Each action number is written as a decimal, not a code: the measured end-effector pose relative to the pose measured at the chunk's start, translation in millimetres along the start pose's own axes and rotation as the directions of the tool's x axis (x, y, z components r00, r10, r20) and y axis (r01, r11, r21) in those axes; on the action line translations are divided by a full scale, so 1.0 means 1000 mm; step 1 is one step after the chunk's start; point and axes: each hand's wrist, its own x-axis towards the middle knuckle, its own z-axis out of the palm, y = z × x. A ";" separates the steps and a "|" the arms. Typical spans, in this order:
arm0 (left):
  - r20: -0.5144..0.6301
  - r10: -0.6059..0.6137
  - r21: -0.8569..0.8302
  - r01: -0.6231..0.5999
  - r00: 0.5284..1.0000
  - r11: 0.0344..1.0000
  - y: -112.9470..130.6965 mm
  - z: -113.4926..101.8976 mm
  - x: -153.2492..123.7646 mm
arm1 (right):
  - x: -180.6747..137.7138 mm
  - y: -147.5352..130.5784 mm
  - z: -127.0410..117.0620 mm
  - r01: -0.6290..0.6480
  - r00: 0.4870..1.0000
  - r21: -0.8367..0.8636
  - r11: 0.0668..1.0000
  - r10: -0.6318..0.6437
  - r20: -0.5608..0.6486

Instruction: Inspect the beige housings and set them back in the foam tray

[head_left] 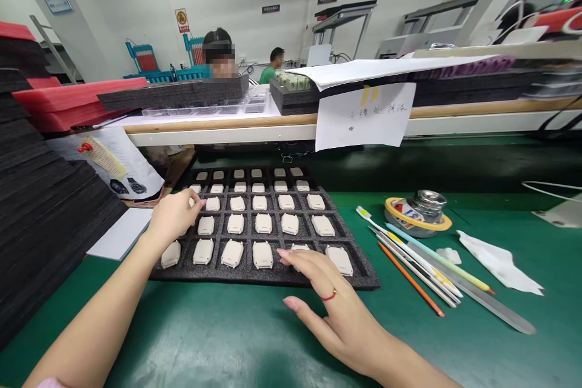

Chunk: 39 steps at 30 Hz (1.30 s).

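Note:
In front of me on the green table lies a black foam tray with rows of square compartments. Most compartments hold a beige watch case lying flat. My left hand reaches to the tray's left side, its thumb and fingertips pinched around a watch case that they partly cover. Over the front right corner hovers my right hand, fingers stretched out and thumb apart, holding nothing. Its fingertips hide part of a watch case in the front row; whether they touch it I cannot tell.
To the right lie a toothbrush, an orange stick, several thin tools, a white tissue, and a glass jar ringed by yellow tape. Stacked black foam trays rise at the left. A shelf crosses behind; people sit beyond.

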 end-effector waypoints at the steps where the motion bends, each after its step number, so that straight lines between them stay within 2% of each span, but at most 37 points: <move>1: -0.040 -0.001 -0.002 0.001 0.999 1.000 0.001 -0.003 -0.001 | 0.000 0.000 0.000 0.007 1.000 -0.001 1.000 -0.007 -0.006; 5: -0.155 0.049 -0.034 -0.054 0.987 0.998 0.003 -0.006 -0.003 | -0.001 0.001 0.002 0.015 0.999 -0.014 1.000 -0.015 -0.028; 10: -0.163 0.208 -0.084 -0.224 0.964 0.971 0.007 0.013 -0.001 | 0.000 0.003 0.003 -0.021 0.999 -0.066 0.998 0.019 -0.034; 13: -0.097 0.306 -0.091 -0.315 0.947 0.945 0.007 0.034 0.001 | 0.000 0.005 0.004 -0.059 0.998 -0.092 0.994 0.057 -0.023; 17: 0.090 0.332 -0.074 -0.326 0.939 0.943 0.003 0.057 0.001 | -0.001 0.006 0.007 -0.118 0.993 -0.096 0.988 0.119 -0.002; 22: 0.183 0.303 -0.034 -0.302 0.935 0.953 0.002 0.059 0.000 | 0.001 0.018 0.004 -0.233 0.972 -0.111 0.966 0.234 0.000; 25: 0.202 0.290 -0.018 -0.292 0.935 0.956 0.004 0.056 0.001 | 0.005 0.047 -0.005 -0.337 0.940 -0.095 0.937 0.330 -0.085; 28: 0.203 0.285 -0.014 -0.288 0.937 0.958 0.003 0.055 0.000 | 0.006 0.085 -0.014 -0.469 0.875 -0.078 0.880 0.451 -0.176; 31: 0.191 0.276 -0.011 -0.279 0.942 0.960 0.001 0.057 0.001 | 0.004 0.114 -0.015 -0.570 0.814 -0.066 0.819 0.551 -0.183; 34: 0.177 0.274 -0.008 -0.277 0.945 0.961 -0.001 0.058 0.001 | 0.003 0.119 -0.011 -0.627 0.775 -0.058 0.777 0.615 -0.142; 39: 0.160 0.252 0.000 -0.255 0.955 0.967 -0.001 0.058 0.000 | 0.005 0.103 -0.009 -0.654 0.757 -0.065 0.754 0.649 -0.077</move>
